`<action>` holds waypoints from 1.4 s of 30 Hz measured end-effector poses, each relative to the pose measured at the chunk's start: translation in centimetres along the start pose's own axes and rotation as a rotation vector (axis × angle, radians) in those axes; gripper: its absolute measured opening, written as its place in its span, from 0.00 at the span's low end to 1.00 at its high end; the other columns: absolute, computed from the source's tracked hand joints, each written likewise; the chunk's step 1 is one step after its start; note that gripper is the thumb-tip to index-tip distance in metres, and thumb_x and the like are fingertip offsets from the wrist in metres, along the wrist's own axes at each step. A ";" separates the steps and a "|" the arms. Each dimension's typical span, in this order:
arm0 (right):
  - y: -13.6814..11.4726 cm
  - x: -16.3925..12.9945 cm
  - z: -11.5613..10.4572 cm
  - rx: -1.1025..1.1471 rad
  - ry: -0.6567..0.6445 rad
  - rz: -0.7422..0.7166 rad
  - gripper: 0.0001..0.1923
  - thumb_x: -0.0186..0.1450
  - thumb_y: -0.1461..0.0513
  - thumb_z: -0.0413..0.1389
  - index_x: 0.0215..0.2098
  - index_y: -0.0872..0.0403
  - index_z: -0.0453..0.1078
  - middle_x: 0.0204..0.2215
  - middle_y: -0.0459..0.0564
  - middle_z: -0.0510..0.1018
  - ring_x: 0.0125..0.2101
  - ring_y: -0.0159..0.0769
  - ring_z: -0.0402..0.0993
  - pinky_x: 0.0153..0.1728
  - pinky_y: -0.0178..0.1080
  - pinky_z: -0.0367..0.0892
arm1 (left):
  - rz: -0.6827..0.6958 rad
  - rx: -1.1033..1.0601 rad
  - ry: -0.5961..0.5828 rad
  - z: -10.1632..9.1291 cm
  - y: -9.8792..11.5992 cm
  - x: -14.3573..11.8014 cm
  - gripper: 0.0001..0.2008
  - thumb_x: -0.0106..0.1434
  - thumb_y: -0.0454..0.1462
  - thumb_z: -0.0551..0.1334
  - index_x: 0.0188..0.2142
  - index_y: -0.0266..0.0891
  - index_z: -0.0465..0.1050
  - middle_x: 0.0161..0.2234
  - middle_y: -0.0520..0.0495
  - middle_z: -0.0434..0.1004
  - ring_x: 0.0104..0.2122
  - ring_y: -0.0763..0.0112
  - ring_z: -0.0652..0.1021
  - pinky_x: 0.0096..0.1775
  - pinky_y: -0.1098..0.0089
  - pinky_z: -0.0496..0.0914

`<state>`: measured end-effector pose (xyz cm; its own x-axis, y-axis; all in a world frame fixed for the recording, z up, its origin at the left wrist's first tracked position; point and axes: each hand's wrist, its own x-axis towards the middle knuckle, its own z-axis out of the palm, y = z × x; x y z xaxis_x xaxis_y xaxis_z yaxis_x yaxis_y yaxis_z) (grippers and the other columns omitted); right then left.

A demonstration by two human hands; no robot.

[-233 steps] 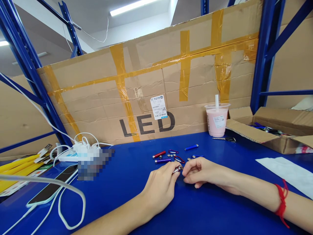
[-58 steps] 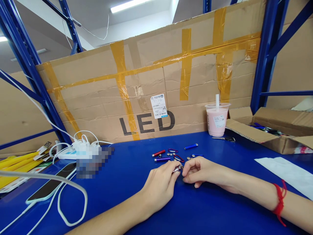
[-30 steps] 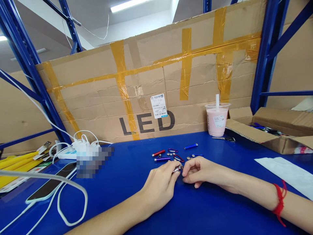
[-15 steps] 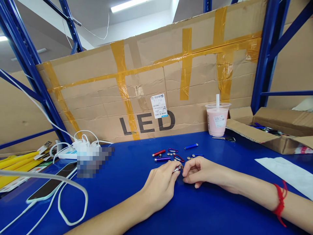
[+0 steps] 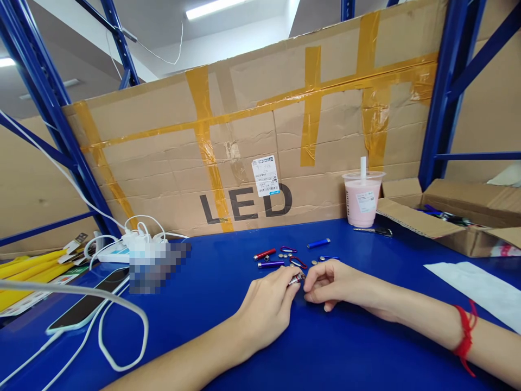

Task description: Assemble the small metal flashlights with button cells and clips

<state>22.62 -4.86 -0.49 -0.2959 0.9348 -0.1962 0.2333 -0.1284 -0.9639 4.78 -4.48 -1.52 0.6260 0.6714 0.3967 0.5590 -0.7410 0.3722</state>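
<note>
My left hand (image 5: pixel 266 304) is closed on a small silver metal cylinder (image 5: pixel 296 278), whose end sticks out past thumb and forefinger. Curled beside that end is my right hand (image 5: pixel 342 285), thumb and forefinger bent toward each other. Whatever its fingertips hold is hidden or too small to name. Just beyond both hands lie a red metal tube (image 5: pixel 264 254), a purple metal tube (image 5: pixel 271 264) and a blue metal tube (image 5: pixel 318 243). Among them are a red carabiner clip (image 5: pixel 299 264), a purple-red carabiner clip (image 5: pixel 288 249) and several small round button cells (image 5: pixel 322 258).
Left on the blue table (image 5: pixel 195 315) are a phone (image 5: pixel 87 301), looping white cables, a loaded power strip (image 5: pixel 112 253) and yellow packages (image 5: pixel 32 271). A pink drink cup (image 5: pixel 361 203), keys (image 5: pixel 372 231), an open cardboard box (image 5: pixel 459 233) and white paper (image 5: pixel 476 285) are right.
Both hands stay almost in place, with the silver cylinder still in the left. The whole view has shifted very slightly.
</note>
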 end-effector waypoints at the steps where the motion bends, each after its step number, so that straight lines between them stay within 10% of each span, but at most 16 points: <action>1: 0.0 0.1 -0.1 0.008 0.031 -0.027 0.10 0.46 0.64 0.61 0.26 0.59 0.69 0.21 0.44 0.71 0.23 0.23 0.66 0.23 0.24 0.66 | -0.006 0.005 0.004 0.0 0.0 0.0 0.10 0.66 0.35 0.47 0.44 0.45 0.62 0.41 0.54 0.71 0.39 0.71 0.73 0.40 0.71 0.66; 15: -0.5 -0.2 -0.2 -0.479 0.329 -0.590 0.14 0.56 0.53 0.56 0.27 0.56 0.73 0.26 0.49 0.74 0.26 0.30 0.69 0.24 0.30 0.63 | -0.034 0.013 -0.002 0.0 0.1 -0.1 0.10 0.66 0.34 0.45 0.42 0.42 0.62 0.38 0.52 0.72 0.35 0.71 0.73 0.36 0.72 0.65; 42: -0.6 0.2 -0.4 -0.294 0.137 -0.376 0.21 0.53 0.49 0.57 0.31 0.60 0.70 0.16 0.45 0.68 0.17 0.25 0.63 0.14 0.26 0.62 | -0.018 0.030 -0.014 -0.1 0.1 -0.1 0.09 0.66 0.34 0.45 0.40 0.41 0.61 0.36 0.51 0.72 0.33 0.70 0.73 0.35 0.71 0.65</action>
<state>22.77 -4.50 0.10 -0.2901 0.9358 0.2002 0.3909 0.3068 -0.8678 4.69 -4.66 -1.41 0.6233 0.6845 0.3781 0.5863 -0.7290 0.3533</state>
